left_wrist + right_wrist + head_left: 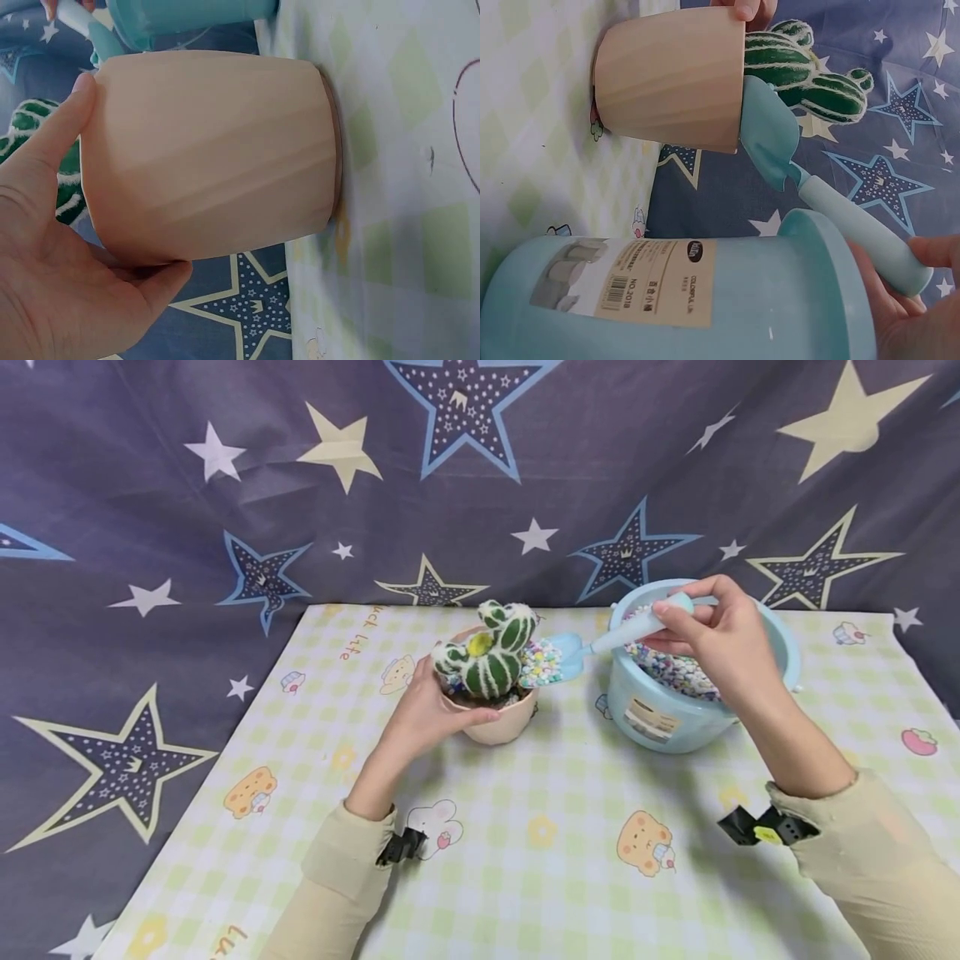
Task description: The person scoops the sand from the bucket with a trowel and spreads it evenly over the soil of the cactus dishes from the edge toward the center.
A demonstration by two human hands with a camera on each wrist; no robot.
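A green cactus (489, 672) with white fuzzy ribs and a yellow flower stands in a peach-coloured pot (497, 725) left of the table's middle. My left hand (429, 713) grips the pot's left side, its thumb across the front near the rim. In my right hand (726, 635) is the handle of a light blue trowel (626, 631). Small multicoloured pebbles (540, 662) lie on its blade, which reaches to the pot's right rim beside the cactus. In the right wrist view the underside of the trowel blade (771, 135) meets the pot's edge.
A light blue bucket (675, 718) holding many more multicoloured pebbles (675, 672) stands to the right, under my right hand. A green-checked cloth (555, 877) with cartoon prints covers the table. Behind hangs a dark curtain (585, 435) with stars.
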